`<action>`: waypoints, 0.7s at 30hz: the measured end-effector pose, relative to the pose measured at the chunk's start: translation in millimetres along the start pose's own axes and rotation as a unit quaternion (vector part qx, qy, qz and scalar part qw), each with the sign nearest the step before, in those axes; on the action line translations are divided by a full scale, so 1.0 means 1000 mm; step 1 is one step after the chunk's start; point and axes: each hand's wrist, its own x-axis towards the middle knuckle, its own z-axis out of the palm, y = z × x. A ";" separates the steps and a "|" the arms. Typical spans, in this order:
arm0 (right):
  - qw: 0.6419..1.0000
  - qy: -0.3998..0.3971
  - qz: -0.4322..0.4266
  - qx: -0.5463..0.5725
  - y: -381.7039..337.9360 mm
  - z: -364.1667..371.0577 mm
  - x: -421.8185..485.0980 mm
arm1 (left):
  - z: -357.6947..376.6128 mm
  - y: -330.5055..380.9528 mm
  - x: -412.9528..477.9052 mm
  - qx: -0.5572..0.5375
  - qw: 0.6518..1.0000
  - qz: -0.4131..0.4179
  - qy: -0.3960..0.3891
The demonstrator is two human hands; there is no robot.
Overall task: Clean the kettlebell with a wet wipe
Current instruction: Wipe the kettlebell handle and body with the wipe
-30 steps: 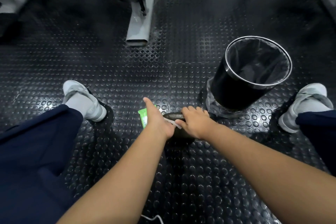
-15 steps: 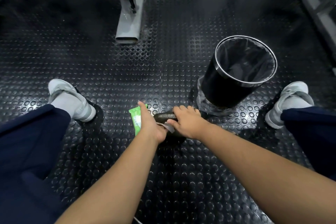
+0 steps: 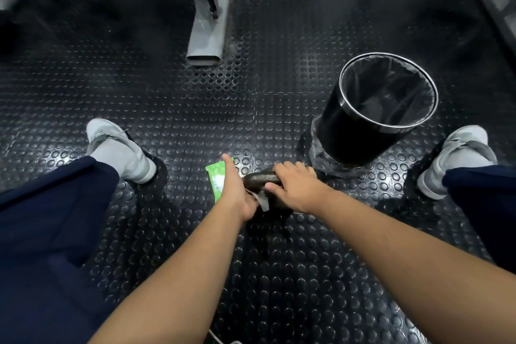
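A dark kettlebell (image 3: 261, 177) stands on the studded rubber floor between my feet. Only its handle and a bit of its body show. My right hand (image 3: 297, 187) grips the handle from above, fingers curled over it. My left hand (image 3: 237, 193) is at the kettlebell's left side and pinches a pale wet wipe (image 3: 263, 202) against it, the forefinger pointing away from me. The wipe's free corner hangs below the handle between the two hands. A green wipe packet (image 3: 216, 180) lies on the floor, partly hidden behind my left hand.
A black bin (image 3: 363, 131) with a clear liner and metal rim stands just right of and beyond the kettlebell. My grey shoes (image 3: 120, 148) (image 3: 458, 153) are planted wide on either side. A grey machine foot (image 3: 206, 36) lies farther ahead.
My left hand has shifted slightly along the kettlebell's side, and more of the wipe shows under the handle. My right hand keeps its grip. The view has moved a little.
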 end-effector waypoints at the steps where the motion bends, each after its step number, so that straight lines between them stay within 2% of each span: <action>1: 1.000 -0.002 -0.001 0.001 0.001 0.000 0.000 | -0.002 -0.002 0.000 0.011 1.000 0.002 -0.004; 8: 1.000 -0.011 0.002 -0.004 0.002 -0.004 -0.003 | -0.002 0.026 -0.019 0.008 0.996 -0.013 -0.091; 13: 1.000 -0.013 -0.001 -0.004 0.000 -0.004 -0.002 | -0.001 0.031 -0.018 -0.012 0.997 -0.020 -0.067; 18: 1.000 -0.011 -0.006 -0.015 -0.001 -0.002 0.001 | -0.011 0.009 0.005 0.018 0.999 -0.025 -0.041; 21: 1.000 -0.019 -0.009 -0.020 0.000 -0.004 0.000 | -0.016 0.007 0.008 0.011 0.997 -0.045 -0.057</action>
